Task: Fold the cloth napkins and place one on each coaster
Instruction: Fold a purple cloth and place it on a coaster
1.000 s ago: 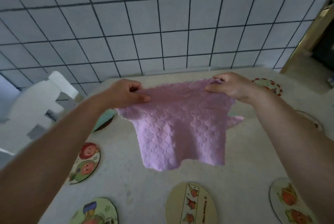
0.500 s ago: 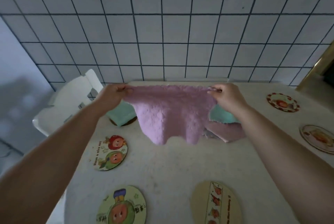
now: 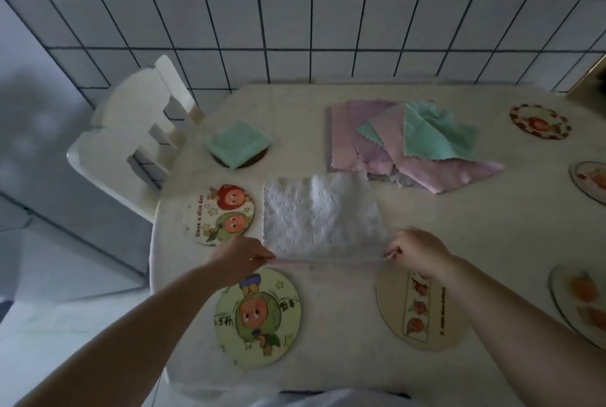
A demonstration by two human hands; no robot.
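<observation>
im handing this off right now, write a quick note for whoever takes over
Left hand and right hand each pinch a near corner of the napkin, spread flat on the table and looking pale here.
Done: one folded green napkin sits on the far-left coaster.
Left: fold this one and place it; the nearest free coasters are the green-face coaster and the strip coaster. The unfolded pile still needs folding, and other coasters look bare.

White chair (image 3: 131, 141) beside table (image 3: 328, 357), tiled wall (image 3: 295, 13) behind.
</observation>
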